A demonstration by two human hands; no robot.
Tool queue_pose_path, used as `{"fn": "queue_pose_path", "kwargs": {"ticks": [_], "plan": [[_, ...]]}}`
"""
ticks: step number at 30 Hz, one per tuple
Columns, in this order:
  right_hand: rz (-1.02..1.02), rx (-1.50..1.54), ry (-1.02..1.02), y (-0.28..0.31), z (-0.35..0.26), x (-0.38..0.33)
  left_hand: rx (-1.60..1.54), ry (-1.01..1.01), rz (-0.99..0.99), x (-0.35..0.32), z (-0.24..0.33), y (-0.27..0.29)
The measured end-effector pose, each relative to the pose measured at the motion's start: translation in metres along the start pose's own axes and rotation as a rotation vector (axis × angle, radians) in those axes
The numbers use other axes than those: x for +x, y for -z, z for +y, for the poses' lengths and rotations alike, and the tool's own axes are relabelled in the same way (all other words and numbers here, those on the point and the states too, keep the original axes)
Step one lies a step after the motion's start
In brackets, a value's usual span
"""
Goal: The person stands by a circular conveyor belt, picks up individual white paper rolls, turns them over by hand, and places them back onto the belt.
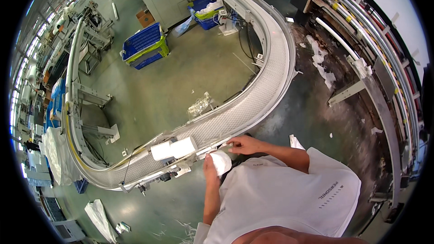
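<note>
So the left hand (pixel 209 168) has its grip closed round a white roll (pixel 222 163), just off the near edge of the curved conveyor (pixel 271 74), my guess being to steady it while the right hand (pixel 240 145) works beside it. Right grip's fingers are bent, but can't tell if they're pinching anything. Two more white rolls (pixel 184 147) lie close together on the belt, probably put there to stay within reach. No labels I can make out on any roll; the white T-shirt (pixel 280 194) has dark lettering, though.
</note>
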State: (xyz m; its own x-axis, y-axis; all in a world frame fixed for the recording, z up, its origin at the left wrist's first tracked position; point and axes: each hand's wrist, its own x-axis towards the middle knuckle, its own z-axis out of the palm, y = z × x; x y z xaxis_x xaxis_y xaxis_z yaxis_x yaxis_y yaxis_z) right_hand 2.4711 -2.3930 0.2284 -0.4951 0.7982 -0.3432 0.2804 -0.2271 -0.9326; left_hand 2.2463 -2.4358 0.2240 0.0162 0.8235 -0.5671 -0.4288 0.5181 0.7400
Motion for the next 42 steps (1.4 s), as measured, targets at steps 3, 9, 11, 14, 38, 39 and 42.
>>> {"fn": "queue_pose_path", "kwargs": {"ticks": [3, 9, 11, 14, 38, 39, 42], "plan": [[0.219, -0.133, 0.095, 0.028, 0.031, -0.004, -0.159, 0.074, 0.04, 0.004, 0.009, -0.001], [0.665, -0.2, 0.003, 0.132, 0.059, -0.023, -0.503, 0.223, -0.197, 0.036, -0.009, 0.029], [0.794, -0.041, -0.016, 0.177, 0.078, -0.03, -0.477, 0.223, -0.138, 0.036, 0.0, 0.007], [0.981, -0.039, -0.062, 0.24, 0.092, -0.035, -0.483, 0.193, -0.13, 0.039, 0.0, -0.012], [0.279, -1.69, -0.219, 0.568, 0.116, 0.04, -0.38, 0.29, 0.515, -0.085, -0.238, 0.065], [0.192, -1.694, -0.193, 0.563, 0.118, 0.045, -0.403, 0.305, 0.554, -0.097, -0.252, 0.066], [-0.017, -1.698, -0.037, 0.541, 0.117, 0.053, -0.334, 0.329, 0.6, -0.108, -0.268, 0.048]]}}
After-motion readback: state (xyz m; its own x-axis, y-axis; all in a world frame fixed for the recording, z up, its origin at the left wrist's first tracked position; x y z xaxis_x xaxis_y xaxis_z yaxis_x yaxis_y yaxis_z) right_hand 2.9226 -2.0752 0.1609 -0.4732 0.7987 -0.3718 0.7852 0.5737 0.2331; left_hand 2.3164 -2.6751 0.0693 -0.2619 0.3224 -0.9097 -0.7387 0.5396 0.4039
